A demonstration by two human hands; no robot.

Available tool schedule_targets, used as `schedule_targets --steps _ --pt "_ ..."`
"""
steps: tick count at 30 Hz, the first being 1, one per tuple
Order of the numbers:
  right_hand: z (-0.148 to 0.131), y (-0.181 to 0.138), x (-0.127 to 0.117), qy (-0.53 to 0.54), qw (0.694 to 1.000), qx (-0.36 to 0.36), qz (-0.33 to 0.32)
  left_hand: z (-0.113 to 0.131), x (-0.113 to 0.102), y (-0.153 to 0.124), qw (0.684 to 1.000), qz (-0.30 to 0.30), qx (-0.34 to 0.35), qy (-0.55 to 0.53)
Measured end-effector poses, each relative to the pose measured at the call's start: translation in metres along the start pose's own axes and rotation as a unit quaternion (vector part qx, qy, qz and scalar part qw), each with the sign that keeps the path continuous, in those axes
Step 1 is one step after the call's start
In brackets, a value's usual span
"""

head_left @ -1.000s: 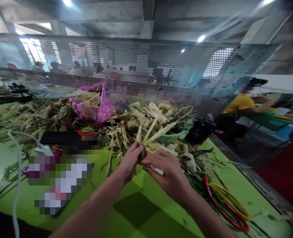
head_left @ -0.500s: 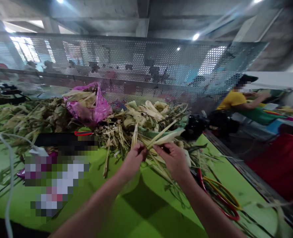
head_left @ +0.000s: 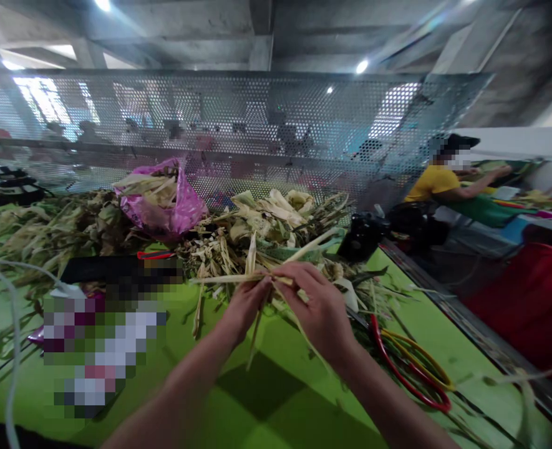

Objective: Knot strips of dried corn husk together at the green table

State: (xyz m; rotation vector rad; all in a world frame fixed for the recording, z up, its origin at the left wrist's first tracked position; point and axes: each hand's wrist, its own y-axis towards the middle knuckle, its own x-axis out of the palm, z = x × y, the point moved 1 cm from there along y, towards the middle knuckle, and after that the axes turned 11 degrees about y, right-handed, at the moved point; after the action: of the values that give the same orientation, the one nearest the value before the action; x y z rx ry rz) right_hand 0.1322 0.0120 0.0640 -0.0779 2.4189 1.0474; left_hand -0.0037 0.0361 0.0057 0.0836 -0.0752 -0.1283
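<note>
Strips of pale corn husk (head_left: 222, 279) cross between my two hands above the green table. My left hand (head_left: 246, 305) is closed, its thumb and fingers pinching the strips where they cross. Fingers of my right hand (head_left: 315, 302) are bent and pinch the same crossing from the right. One strip end points left, one upward, one hangs below, and a long one trails under my right hand. The exact crossing is partly hidden by fingertips. Behind my hands lies a heap of dry husks (head_left: 276, 218).
Scissors with red handles (head_left: 409, 374) and a yellow-handled pair (head_left: 420, 355) lie at right. A pink plastic bag of husks (head_left: 163, 202) stands behind. A white cable (head_left: 16, 324) crosses the left. Perforated metal panel (head_left: 210, 112) stands beyond. A person in yellow (head_left: 432, 184) sits at right.
One husk strip now lies out to the left and another hangs down below my left hand. My right hand has shifted slightly left, its fingers curling over the crossing.
</note>
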Motion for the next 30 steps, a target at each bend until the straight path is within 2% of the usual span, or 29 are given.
schedule_targets --steps 3,6,9,12,14,16,18,21,24,27,30 --pt "0.016 0.005 -0.009 0.028 0.992 0.112 0.053 0.002 -0.002 0.001 1.0 0.01 -0.027 -0.008" --pt "0.033 0.006 -0.007 0.195 0.95 0.239 0.037 -0.002 0.001 0.002 0.999 -0.021 -0.032 -0.017" --pt "0.04 0.006 -0.003 0.321 0.9 0.292 0.032 -0.004 0.004 0.0 0.997 -0.057 -0.046 -0.002" --pt "0.041 0.005 0.0 0.332 0.883 0.329 0.05 0.003 0.005 -0.004 0.992 -0.115 -0.042 0.004" --pt "0.043 0.002 0.004 0.352 0.865 0.353 0.061 0.01 0.006 -0.006 0.989 -0.147 -0.014 0.009" --pt "0.047 0.0 0.008 0.374 0.85 0.366 0.063 0.014 0.005 -0.008 0.987 -0.161 0.014 0.02" --pt "0.052 -0.001 0.011 0.378 0.85 0.363 0.057 0.015 0.004 -0.008 0.988 -0.153 0.016 0.026" --pt "0.057 0.0 0.008 0.375 0.857 0.349 0.058 0.012 0.002 -0.005 0.994 -0.106 -0.007 0.034" --pt "0.055 0.002 0.003 0.371 0.867 0.325 0.073 0.014 0.0 -0.003 0.997 -0.069 0.008 0.034" --pt "0.05 0.001 0.006 0.347 0.886 0.297 0.084 0.017 0.0 -0.004 0.995 -0.095 0.022 0.025" --pt "0.048 -0.002 0.014 0.344 0.884 0.307 0.072 0.015 0.001 -0.004 0.99 -0.138 0.015 -0.01"
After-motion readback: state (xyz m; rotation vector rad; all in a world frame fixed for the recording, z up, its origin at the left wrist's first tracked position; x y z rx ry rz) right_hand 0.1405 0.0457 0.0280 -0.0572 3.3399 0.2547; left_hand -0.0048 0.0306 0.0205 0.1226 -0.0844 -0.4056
